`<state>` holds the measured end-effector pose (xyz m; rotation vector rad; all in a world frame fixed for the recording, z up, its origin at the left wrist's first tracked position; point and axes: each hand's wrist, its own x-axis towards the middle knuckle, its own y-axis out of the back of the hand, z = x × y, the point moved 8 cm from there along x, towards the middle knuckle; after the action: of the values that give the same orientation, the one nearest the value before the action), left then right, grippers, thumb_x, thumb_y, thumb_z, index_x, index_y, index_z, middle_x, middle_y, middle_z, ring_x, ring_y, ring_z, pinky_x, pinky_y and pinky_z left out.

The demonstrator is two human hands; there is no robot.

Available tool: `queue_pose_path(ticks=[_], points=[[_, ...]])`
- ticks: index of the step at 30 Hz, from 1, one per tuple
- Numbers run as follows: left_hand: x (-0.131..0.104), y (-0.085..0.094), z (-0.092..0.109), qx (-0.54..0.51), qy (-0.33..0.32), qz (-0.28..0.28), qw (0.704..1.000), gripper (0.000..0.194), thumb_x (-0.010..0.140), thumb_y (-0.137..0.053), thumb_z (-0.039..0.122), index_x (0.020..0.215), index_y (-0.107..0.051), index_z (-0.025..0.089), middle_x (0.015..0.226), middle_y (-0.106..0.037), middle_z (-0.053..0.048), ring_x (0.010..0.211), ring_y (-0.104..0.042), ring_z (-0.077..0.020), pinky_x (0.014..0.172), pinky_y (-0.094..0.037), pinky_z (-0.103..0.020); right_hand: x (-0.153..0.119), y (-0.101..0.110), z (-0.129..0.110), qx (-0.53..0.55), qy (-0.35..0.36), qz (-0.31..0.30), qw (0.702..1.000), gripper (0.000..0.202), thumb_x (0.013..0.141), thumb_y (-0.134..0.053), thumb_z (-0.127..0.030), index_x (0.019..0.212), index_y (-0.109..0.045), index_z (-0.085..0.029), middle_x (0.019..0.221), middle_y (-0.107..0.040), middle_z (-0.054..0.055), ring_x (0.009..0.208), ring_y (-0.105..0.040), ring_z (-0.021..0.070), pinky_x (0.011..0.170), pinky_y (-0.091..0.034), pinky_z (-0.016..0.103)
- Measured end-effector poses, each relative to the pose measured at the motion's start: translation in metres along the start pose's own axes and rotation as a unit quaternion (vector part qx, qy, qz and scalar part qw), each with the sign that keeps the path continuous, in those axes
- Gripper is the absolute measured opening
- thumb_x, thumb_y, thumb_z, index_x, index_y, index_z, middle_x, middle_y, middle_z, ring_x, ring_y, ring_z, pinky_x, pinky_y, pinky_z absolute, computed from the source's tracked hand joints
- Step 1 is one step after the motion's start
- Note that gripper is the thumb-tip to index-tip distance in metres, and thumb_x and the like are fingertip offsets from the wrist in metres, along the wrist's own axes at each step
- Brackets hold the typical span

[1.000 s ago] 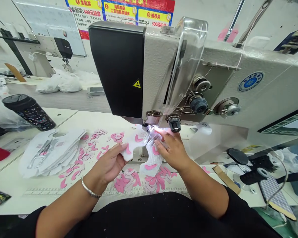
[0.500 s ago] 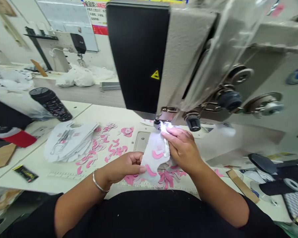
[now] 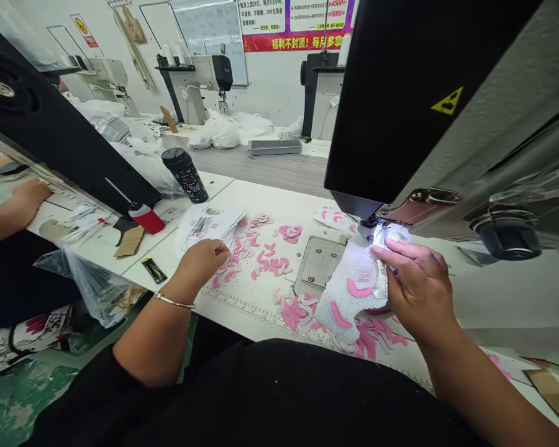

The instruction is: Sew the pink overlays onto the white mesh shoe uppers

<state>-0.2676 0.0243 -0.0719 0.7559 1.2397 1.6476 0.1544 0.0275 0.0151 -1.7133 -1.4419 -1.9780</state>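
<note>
A white mesh fabric piece (image 3: 354,279) with curved pink patches lies beneath the needle area of the sewing machine (image 3: 391,112). My right hand (image 3: 422,279) pinches its upper right edge beside the lit presser foot. Over the pile of white cut pieces (image 3: 198,226) at the left is my left hand (image 3: 202,264), its fingers curled together; what they hold, if anything, is hidden. Small pink curved pieces (image 3: 270,261) are scattered between the pile and the metal plate (image 3: 319,261). More pink pieces (image 3: 298,310) lie near the table's front edge.
Behind the white pile stands a black patterned bottle (image 3: 185,175). A red bottle (image 3: 146,217), brown card (image 3: 130,241) and black packet (image 3: 153,270) are at the left. Another person's hand (image 3: 32,192) rests at a neighbouring machine. A grey tray (image 3: 274,148) lies farther back.
My left hand has let go of the white fabric and moved left to the white pile. My right hand stays on the fabric by the needle. The view has turned left.
</note>
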Motion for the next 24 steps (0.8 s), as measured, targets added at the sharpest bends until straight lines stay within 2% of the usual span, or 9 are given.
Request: queue_pose_path(ticks=[5, 9, 11, 14, 17, 21, 24], points=[[0.005, -0.030, 0.014, 0.036, -0.035, -0.015, 0.999, 0.023, 0.081, -0.055, 0.039, 0.086, -0.071, 0.023, 0.097, -0.071, -0.006, 0.085, -0.063, -0.0228, 0.065, -0.040, -0.031, -0.001, -0.001, 0.000, -0.001, 0.000, 0.003, 1.000, 0.037, 0.084, -0.066, -0.008, 0.116, -0.067, -0.026, 0.118, -0.067, 0.009, 0.111, -0.063, 0.0264, 0.099, -0.048, 0.046], [0.016, -0.039, 0.026, 0.078, -0.045, -0.016, 0.996, 0.024, 0.078, -0.058, 0.042, 0.084, -0.071, 0.023, 0.084, -0.071, -0.008, 0.082, -0.063, -0.0260, 0.065, -0.036, -0.034, -0.001, -0.001, 0.001, 0.004, -0.003, 0.004, 1.000, 0.036, 0.084, -0.066, -0.010, 0.116, -0.066, -0.027, 0.117, -0.066, 0.008, 0.112, -0.062, 0.0267, 0.099, -0.047, 0.047], [0.021, -0.040, 0.028, 0.092, -0.041, -0.022, 0.995, 0.024, 0.077, -0.059, 0.042, 0.081, -0.071, 0.022, 0.074, -0.069, -0.007, 0.075, -0.062, -0.0257, 0.063, -0.034, -0.034, 0.000, -0.001, 0.001, 0.007, -0.003, 0.005, 1.000, 0.037, 0.085, -0.066, -0.010, 0.117, -0.066, -0.027, 0.117, -0.066, 0.008, 0.113, -0.061, 0.0266, 0.099, -0.047, 0.047], [0.025, -0.040, 0.030, 0.105, -0.038, -0.030, 0.993, 0.020, 0.076, -0.058, 0.039, 0.074, -0.067, 0.022, 0.071, -0.067, -0.007, 0.070, -0.061, -0.0253, 0.060, -0.033, -0.034, 0.002, -0.001, -0.001, 0.017, 0.001, 0.001, 1.000, 0.038, 0.087, -0.062, -0.009, 0.119, -0.064, -0.028, 0.118, -0.065, 0.008, 0.114, -0.060, 0.0260, 0.100, -0.047, 0.047], [0.027, -0.041, 0.032, 0.111, -0.035, -0.036, 0.993, 0.016, 0.077, -0.054, 0.034, 0.071, -0.063, 0.022, 0.075, -0.068, -0.007, 0.072, -0.061, -0.0254, 0.060, -0.034, -0.034, 0.002, -0.002, -0.002, 0.024, -0.009, -0.004, 1.000, 0.038, 0.088, -0.059, -0.009, 0.120, -0.063, -0.030, 0.118, -0.064, 0.007, 0.115, -0.060, 0.0255, 0.099, -0.047, 0.048], [0.026, -0.040, 0.039, 0.124, -0.040, -0.024, 0.991, 0.018, 0.079, -0.051, 0.035, 0.075, -0.062, 0.021, 0.095, -0.069, -0.013, 0.086, -0.062, -0.0308, 0.064, -0.038, -0.036, 0.001, -0.004, 0.001, 0.019, -0.039, 0.000, 0.999, 0.036, 0.089, -0.058, -0.010, 0.118, -0.064, -0.031, 0.116, -0.065, 0.006, 0.112, -0.060, 0.0248, 0.096, -0.048, 0.048], [0.016, -0.033, 0.050, 0.129, -0.046, -0.032, 0.990, 0.022, 0.084, -0.046, 0.037, 0.075, -0.059, 0.022, 0.079, -0.069, -0.009, 0.071, -0.063, -0.0275, 0.058, -0.038, -0.035, 0.003, -0.003, 0.003, 0.021, -0.045, -0.013, 0.999, 0.033, 0.091, -0.057, -0.012, 0.117, -0.065, -0.029, 0.115, -0.066, 0.006, 0.113, -0.059, 0.0246, 0.097, -0.047, 0.047]])
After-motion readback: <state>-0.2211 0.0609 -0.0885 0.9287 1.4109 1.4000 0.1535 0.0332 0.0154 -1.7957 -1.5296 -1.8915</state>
